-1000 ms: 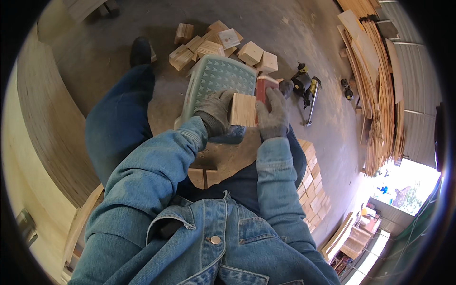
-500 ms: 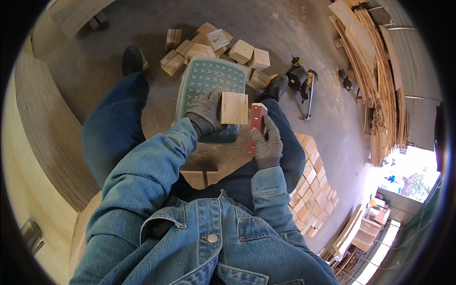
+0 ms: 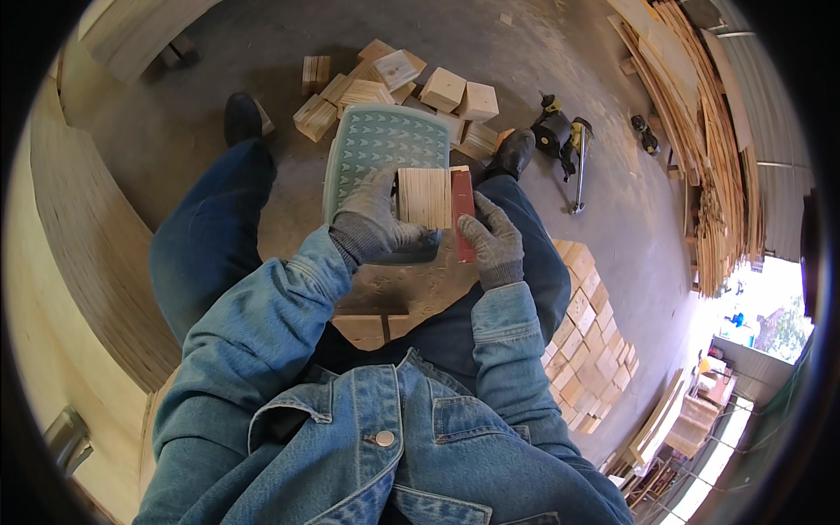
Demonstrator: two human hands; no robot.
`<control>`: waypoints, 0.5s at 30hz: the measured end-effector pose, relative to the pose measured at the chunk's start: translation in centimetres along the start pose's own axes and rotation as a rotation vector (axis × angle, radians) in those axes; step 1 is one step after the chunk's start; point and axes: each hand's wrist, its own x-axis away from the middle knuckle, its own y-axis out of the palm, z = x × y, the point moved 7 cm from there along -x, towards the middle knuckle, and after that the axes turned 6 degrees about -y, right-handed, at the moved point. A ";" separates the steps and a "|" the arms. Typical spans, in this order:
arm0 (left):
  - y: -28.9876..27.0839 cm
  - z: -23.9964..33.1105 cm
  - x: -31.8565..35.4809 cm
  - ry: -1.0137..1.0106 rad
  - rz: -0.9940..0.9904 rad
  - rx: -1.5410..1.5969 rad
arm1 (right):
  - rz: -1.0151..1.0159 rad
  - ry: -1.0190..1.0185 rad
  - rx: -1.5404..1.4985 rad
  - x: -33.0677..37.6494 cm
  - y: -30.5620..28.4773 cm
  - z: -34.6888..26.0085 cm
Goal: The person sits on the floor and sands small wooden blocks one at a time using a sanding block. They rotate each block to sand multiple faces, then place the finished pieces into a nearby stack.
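Note:
My left hand, in a grey glove, is closed on a square wood block with fine lines of grain on its upper face. A red sanding block lies against the right side of that block. My right hand, gloved as well, grips the sanding block with thumb and fingers. Both things are held above a pale green plastic stool between my knees. The fingers behind each block are partly hidden.
Loose wood blocks lie in a heap beyond the stool. Yellow and black power tools rest on the floor to the right of my boot. Stacked blocks stand beside my right leg, and long boards lean at the far right.
The sanding block has moved left and now meets the wood block's side; a gap lay between them before. My left hand has turned slightly, with its thumb now showing beneath the block.

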 end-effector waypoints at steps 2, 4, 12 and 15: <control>-0.4 1.4 0.7 0.084 0.044 0.069 | -0.001 -0.012 -0.065 0.4 0.1 -0.6; -1.3 3.4 1.7 0.116 0.142 0.008 | 0.006 -0.022 -0.120 0.6 0.0 -1.5; 0.6 -1.2 2.2 0.193 0.255 0.109 | 0.031 -0.020 0.310 1.5 -0.7 2.3; 0.1 -2.6 1.2 0.147 0.244 0.091 | 0.027 0.013 0.266 2.2 0.0 1.7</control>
